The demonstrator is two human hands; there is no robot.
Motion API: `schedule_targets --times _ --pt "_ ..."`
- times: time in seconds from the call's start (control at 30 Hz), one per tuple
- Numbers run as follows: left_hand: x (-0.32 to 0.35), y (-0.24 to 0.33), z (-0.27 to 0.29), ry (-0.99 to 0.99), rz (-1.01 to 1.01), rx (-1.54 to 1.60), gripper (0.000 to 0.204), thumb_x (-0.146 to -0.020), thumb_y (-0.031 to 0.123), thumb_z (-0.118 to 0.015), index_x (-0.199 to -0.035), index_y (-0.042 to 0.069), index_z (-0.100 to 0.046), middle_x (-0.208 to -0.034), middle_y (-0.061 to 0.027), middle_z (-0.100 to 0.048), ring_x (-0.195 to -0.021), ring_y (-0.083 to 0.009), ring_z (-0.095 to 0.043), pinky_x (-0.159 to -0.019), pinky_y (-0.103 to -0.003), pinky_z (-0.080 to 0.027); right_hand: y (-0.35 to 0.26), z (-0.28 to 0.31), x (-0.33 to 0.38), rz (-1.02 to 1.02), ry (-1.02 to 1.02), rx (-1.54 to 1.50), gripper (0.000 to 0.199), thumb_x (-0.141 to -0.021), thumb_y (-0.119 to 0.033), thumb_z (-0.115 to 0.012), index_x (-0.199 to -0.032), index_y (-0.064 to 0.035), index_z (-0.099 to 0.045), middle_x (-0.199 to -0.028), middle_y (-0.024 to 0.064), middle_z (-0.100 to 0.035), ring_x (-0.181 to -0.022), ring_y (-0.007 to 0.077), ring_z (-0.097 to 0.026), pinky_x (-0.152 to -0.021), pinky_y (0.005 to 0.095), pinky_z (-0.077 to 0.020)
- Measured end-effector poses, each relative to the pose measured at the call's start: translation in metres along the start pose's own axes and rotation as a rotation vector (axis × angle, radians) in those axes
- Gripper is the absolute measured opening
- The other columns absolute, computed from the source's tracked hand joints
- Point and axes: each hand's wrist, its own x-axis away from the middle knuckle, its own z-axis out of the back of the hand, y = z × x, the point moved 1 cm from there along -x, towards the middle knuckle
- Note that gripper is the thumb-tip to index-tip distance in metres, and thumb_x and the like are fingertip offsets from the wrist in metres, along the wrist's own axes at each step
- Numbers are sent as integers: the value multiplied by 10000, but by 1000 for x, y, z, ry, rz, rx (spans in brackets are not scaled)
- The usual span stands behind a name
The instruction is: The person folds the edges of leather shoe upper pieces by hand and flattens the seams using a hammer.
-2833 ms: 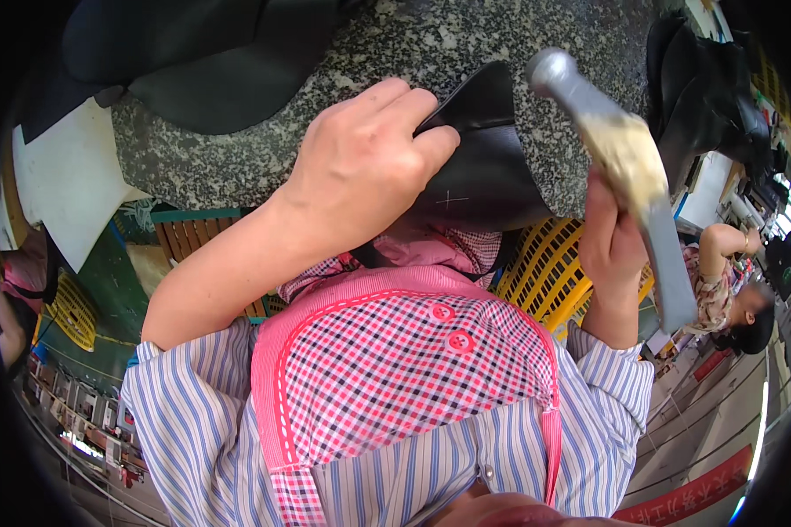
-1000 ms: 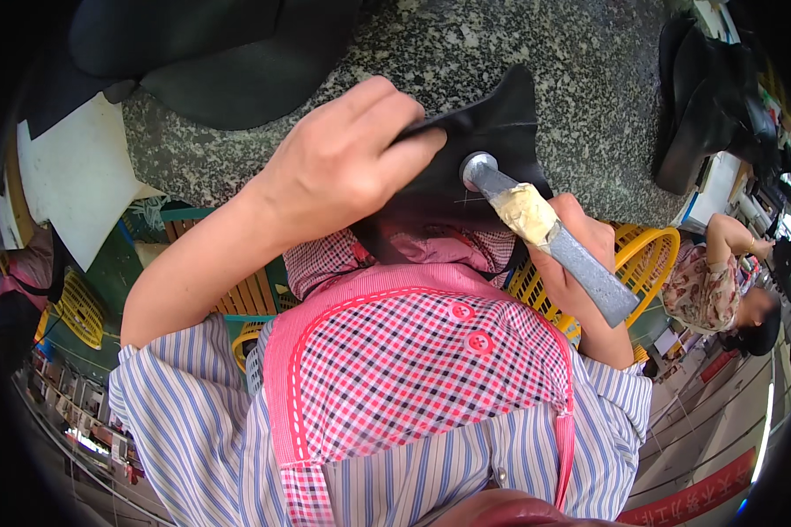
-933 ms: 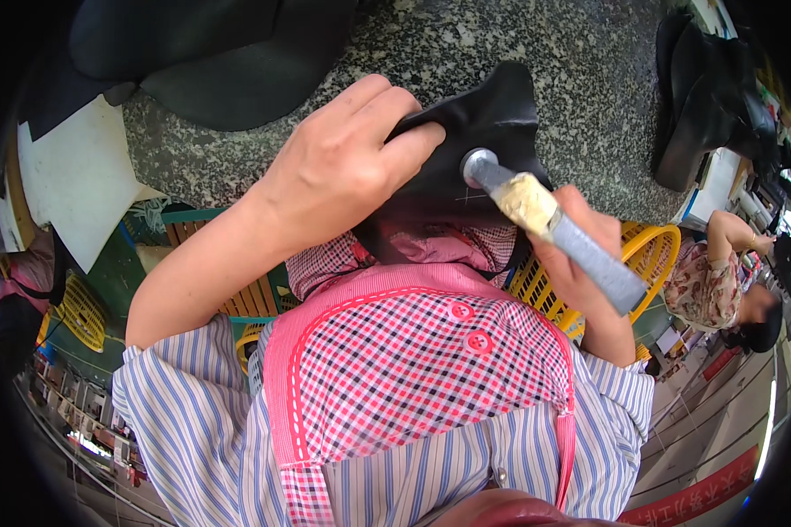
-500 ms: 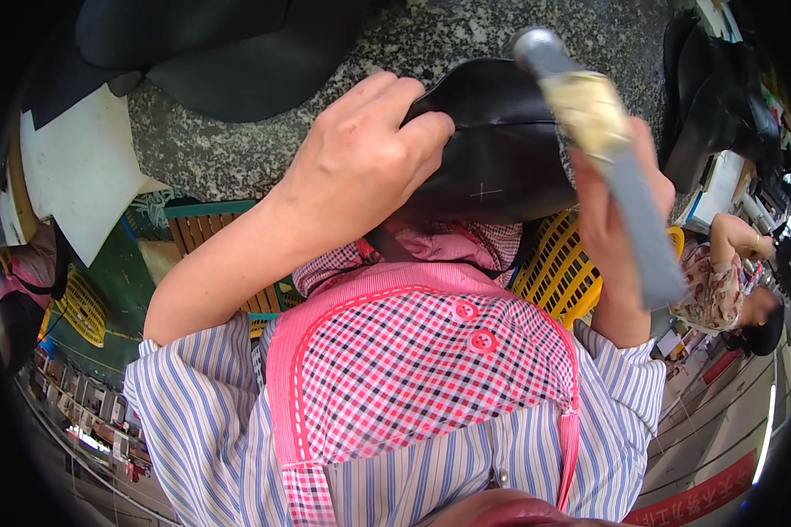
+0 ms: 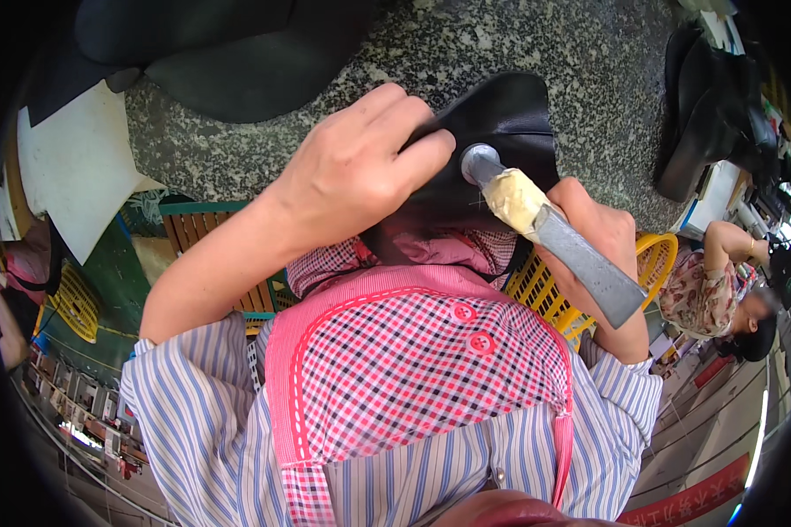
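A black leather piece (image 5: 510,110) with a seam across it lies over the near edge of the stone slab. My left hand (image 5: 360,162) is closed on its left side, fingers curled and thumb pressed against it. In my right hand (image 5: 599,224) is a cobbler's hammer (image 5: 589,268), with a round metal face, a long flat flared end and yellowish tape wrapped round its middle. The hammer's round face is down at the leather, just right of my left fingers. My right fist hides behind the hammer, and most of the handle is out of sight.
Dark leather pieces (image 5: 237,75) are stacked at the far left of the speckled stone slab (image 5: 606,97), more black pieces (image 5: 721,114) at its right. Beside my right forearm is a yellow plastic basket (image 5: 540,285). White sheets (image 5: 70,167) hang at left. Another person (image 5: 703,285) sits at right.
The hammer has swung down and left, from raised above the leather to its surface, and my right hand has come with it. My left hand keeps its grip, shifted slightly.
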Motion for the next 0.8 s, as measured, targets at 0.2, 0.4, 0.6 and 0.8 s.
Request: schedule_targets --times 0.2,0.4,0.6,0.8 --pt "10 -11 7 48 -419 -121 309 -548 71 -620 -842 -18 -654 -822 -128 -536 -717 -243 -569 -562 -300 -506 6 -13 9 -11 60 -78 172 -745 -116 -634 -811 -30 -501 -615 136 -498 -551 313 -561 -498 338 -405" --pt "10 -7 9 18 -248 -142 311 -566 43 -624 -870 -20 -640 -823 -123 -548 -688 -239 -564 -544 -295 -487 4 -15 9 -18 88 -115 161 -777 -130 -620 -812 -23 -505 -616 136 -505 -546 303 -566 -498 320 -411" --pt "-2 -3 11 -13 -3 -123 189 -633 72 -593 -813 15 -596 -698 -76 -444 -702 -218 -518 -600 -303 -463 -13 7 1 -44 192 -118 129 -800 -109 -604 -835 -5 -537 -639 119 -541 -540 232 -580 -507 288 -413" --pt "-4 -1 7 7 104 -46 203 -668 10 -660 -863 40 -614 -679 -81 -450 -627 -243 -505 -541 -342 -431 -7 -2 -17 105 236 31 128 -847 -104 -592 -885 2 -530 -683 122 -518 -565 137 -556 -505 277 -398"
